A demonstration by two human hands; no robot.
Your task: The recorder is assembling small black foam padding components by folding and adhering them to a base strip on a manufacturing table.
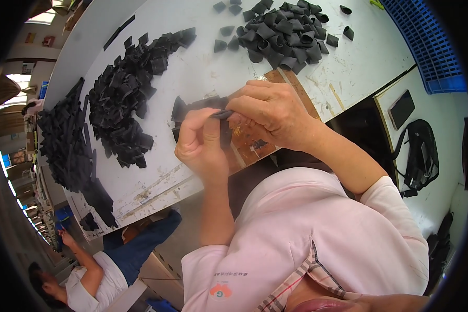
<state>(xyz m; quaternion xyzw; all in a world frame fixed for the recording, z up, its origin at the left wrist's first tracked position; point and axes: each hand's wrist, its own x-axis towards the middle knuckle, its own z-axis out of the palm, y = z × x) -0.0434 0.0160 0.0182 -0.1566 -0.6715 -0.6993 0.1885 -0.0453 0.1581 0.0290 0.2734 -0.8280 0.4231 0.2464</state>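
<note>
Between the fingertips of both hands is a small dark grey piece of flexible sheet material [222, 114], folded or curled. My left hand [205, 143] pinches its left end with thumb and forefinger. From the other side my right hand [273, 112] grips it, fingers closed. Beneath them several flat dark pieces [180, 107] lie on the table, partly covered by the hands. A brown wooden board [301, 93] sits under my right hand at the table's front edge. Farther back is a heap of dark curled loops [286, 34], shaped like short open tubes.
Left of my hands, flat dark pieces form a long heap [122, 99]; beyond it lies a pile of dark strips [65, 138]. A blue plastic crate [426, 44] stands at far right, near a phone [402, 109] and a black mesh bag [421, 156]. Another person [91, 275] sits lower left.
</note>
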